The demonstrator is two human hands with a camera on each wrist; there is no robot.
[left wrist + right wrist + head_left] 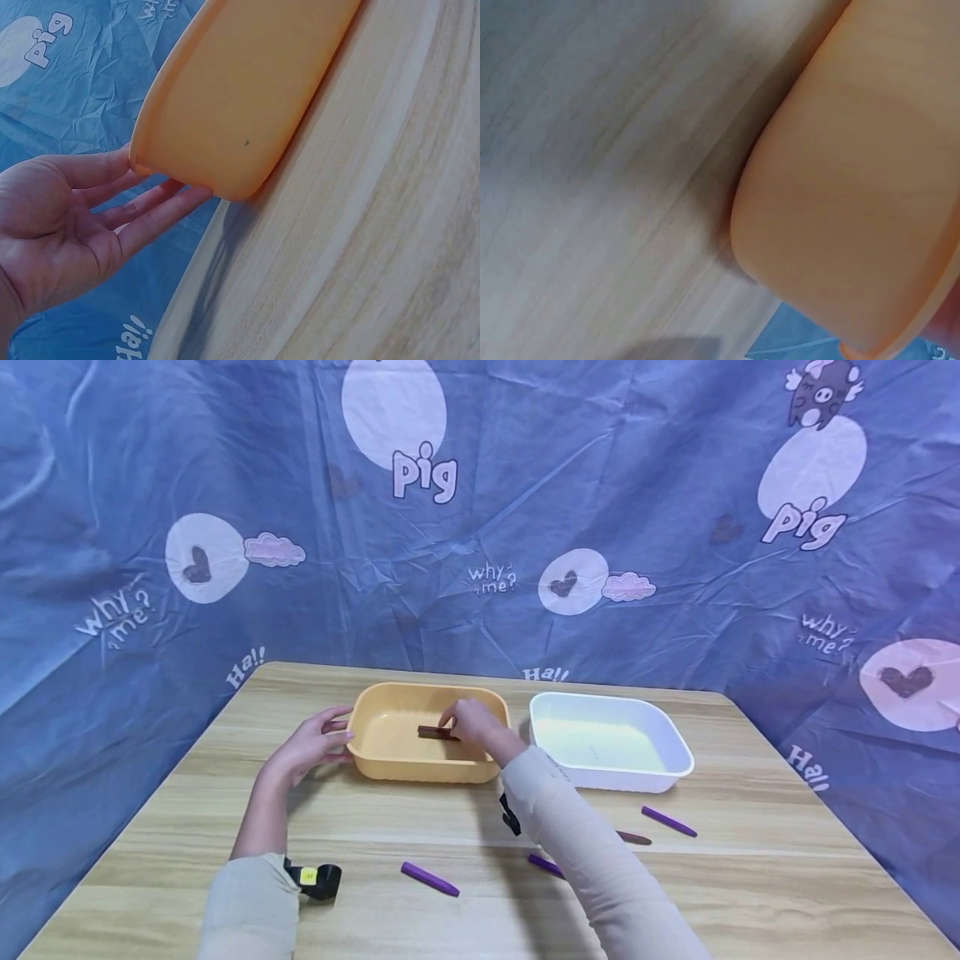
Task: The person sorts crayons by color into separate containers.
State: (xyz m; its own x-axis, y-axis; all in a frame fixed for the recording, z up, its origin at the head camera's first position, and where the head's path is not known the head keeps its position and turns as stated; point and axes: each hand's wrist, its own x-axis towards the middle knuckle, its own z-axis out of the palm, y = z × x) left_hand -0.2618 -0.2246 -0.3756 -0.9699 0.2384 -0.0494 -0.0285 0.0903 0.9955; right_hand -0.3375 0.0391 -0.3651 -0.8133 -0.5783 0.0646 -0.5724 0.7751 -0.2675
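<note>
An orange-yellow plastic basin [420,772] stands at the back of the table. My left hand [313,745] is at its left end; in the left wrist view the fingers [161,221] are nearly straight, with their tips against the end wall and rim. Over the right side of the basin my right hand [474,724] reaches inside, fingertips bent down at the right end of dark brown crayons [433,732] and pinching there. Those crayons lie side by side, partly covered by the fingers. In the right wrist view the basin wall [847,202] hides nearly all of the hand.
A white basin [611,779] stands right of the orange one. Purple crayons lie on the wooden table [360,918]: one in front [430,878], one at right [669,821], one [545,865] partly under the right sleeve. A brown crayon [634,837] also pokes out beside that sleeve.
</note>
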